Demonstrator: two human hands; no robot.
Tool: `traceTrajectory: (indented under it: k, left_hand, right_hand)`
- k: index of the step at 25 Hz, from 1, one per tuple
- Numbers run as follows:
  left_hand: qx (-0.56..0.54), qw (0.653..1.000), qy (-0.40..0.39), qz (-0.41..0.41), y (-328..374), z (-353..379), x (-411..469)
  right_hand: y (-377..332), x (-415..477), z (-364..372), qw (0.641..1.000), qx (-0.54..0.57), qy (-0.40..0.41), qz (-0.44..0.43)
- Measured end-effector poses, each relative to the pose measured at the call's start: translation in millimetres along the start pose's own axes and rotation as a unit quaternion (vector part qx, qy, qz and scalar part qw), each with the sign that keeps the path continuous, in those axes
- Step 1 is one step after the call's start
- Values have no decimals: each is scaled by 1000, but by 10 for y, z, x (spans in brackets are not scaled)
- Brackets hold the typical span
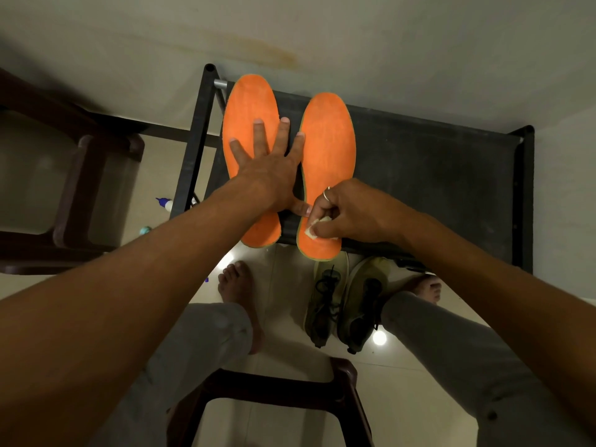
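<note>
Cleaning of two orange insoles on black rack [435, 175], near its left edge. L hand [267, 169] lies flat, fingers spread, pressing left insole [248, 104]; R hand [348, 211] pinches white wipe [314, 227] on heel of right insole [329, 133], at rack's front edge. Prob. early: wipe at heel only, most of both seems yet to do

The orange left insole [246, 104] and right insole [329, 140] lie flat side by side on the black rack [435, 175], a white wad [314, 225] touching the right one's heel.
</note>
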State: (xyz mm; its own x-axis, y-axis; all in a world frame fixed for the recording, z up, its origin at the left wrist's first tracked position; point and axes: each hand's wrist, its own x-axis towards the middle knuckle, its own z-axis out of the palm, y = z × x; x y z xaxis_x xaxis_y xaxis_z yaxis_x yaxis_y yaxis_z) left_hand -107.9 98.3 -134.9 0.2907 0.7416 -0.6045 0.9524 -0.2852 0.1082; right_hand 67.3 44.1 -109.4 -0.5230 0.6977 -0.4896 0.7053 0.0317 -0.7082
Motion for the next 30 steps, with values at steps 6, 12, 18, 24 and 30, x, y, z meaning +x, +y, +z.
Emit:
traceTrajectory:
  k: [6, 12, 18, 24, 30]
  left_hand:
    - [-15, 1000, -20, 7, -7, -28, -18]
    - [-24, 997, -66, 21, -54, -80, -11]
    - [-9, 999, -46, 12, -11, -51, -21]
    - [-7, 999, -44, 13, -17, -44, -18]
    - [-10, 999, -44, 13, -34, -22, 8]
  right_hand:
    - [47, -26, -81, 999, -36, -12, 38]
    - [73, -45, -75, 997, -53, 17, 48]
    - [0, -105, -23, 999, -9, -49, 17]
    - [35, -43, 39, 997, -32, 73, 14]
    - [100, -9, 7, 996, -82, 24, 7]
